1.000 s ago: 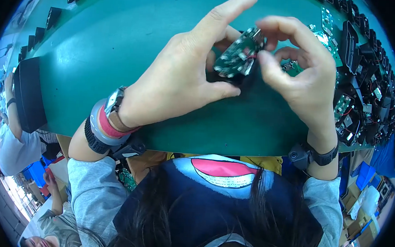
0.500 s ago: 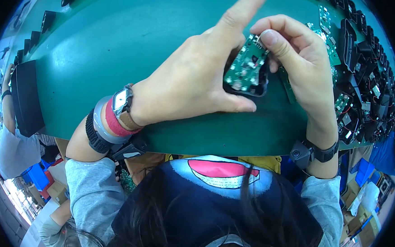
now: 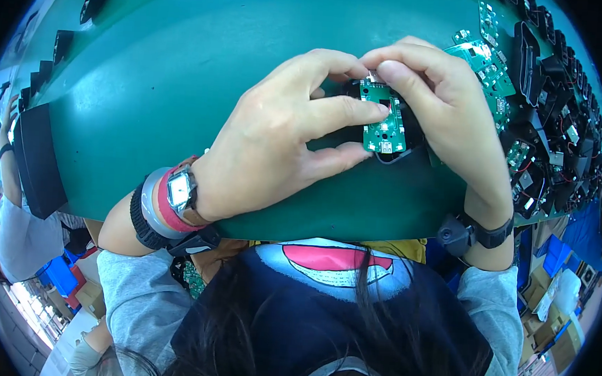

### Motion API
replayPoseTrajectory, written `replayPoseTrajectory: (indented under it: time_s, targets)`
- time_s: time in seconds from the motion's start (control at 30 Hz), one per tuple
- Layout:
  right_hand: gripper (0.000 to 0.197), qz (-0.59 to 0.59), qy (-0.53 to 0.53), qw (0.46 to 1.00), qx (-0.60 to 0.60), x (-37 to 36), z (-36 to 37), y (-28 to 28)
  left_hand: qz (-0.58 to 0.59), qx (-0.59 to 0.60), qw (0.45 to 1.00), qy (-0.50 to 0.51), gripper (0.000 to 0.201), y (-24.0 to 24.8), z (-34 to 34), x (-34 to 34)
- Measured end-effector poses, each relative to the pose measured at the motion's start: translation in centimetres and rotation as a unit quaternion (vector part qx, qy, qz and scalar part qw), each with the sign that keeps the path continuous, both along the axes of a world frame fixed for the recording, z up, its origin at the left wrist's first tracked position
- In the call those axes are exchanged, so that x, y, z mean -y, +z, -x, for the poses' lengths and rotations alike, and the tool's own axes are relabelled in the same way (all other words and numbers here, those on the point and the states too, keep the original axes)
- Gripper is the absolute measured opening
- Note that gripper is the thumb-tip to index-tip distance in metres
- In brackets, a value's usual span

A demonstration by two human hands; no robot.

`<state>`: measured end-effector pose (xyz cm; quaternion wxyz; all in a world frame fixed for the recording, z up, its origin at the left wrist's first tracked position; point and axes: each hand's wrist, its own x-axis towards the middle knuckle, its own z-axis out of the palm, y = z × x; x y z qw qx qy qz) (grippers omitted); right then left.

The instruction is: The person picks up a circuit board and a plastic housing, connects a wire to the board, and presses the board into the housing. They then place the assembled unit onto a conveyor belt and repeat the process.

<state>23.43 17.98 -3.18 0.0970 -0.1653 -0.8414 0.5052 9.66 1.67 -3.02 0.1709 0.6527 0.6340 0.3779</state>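
Note:
A small green circuit board [image 3: 385,134] lies over a black plastic housing [image 3: 413,119] in the middle of the table's near half. My left hand [image 3: 277,128] has its index fingertip on the board's face and its thumb against the near left edge; the fingers are closed round the piece. At the far end, my right hand [image 3: 451,101] pinches thumb and forefinger together by the board's edge, where a small silvery part shows. Its other fingers curl out of sight. Most of the housing is hidden under the board and my hands.
Loose green circuit boards [image 3: 484,65] lie right of my right hand. Beyond them, many black housings [image 3: 558,148] with wires crowd the table's right side. A black box [image 3: 37,161] stands at the left edge, with black pieces [image 3: 63,46] lined up behind. Another person [image 3: 26,237] sits at far left.
The board has turned more upright and come slightly nearer me. My left index finger has dropped from pointing away onto the board, and the thumb has closed against its edge.

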Motion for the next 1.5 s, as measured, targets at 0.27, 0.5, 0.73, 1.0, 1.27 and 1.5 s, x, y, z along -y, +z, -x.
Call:
replayPoseTrajectory:
  time_s: [0.27,0.5,0.73,1.0,1.27,1.5]
  targets:
    - [0.026,0.09,-0.009,0.989,0.113,1.3,-0.6,2.2,0.022,0.033,0.997,0.066,0.052,0.1,-1.6,0.9]
    - [0.029,0.003,0.006,0.993,0.119,1.5,-1.2,2.3,0.03,0.066,0.996,0.05,0.045,0.2,-1.7,1.2]
    - [0.025,-0.172,-0.023,0.983,0.054,2.6,-1.3,3.1,0.028,-0.013,0.999,0.039,0.045,0.2,-1.0,1.1]
    - [0.012,-0.285,0.107,0.937,0.171,4.1,-2.9,6.8,0.019,-0.063,0.998,-0.013,0.04,1.0,-0.6,0.6]
    - [0.013,-0.192,0.022,0.98,0.048,2.2,-3.1,6.1,0.063,-0.162,0.955,-0.24,0.041,2.9,2.0,-3.0]
    - [0.011,-0.102,-0.187,0.968,-0.128,1.3,-2.3,6.2,-0.012,-0.33,0.932,0.149,0.035,4.7,7.9,-8.2]
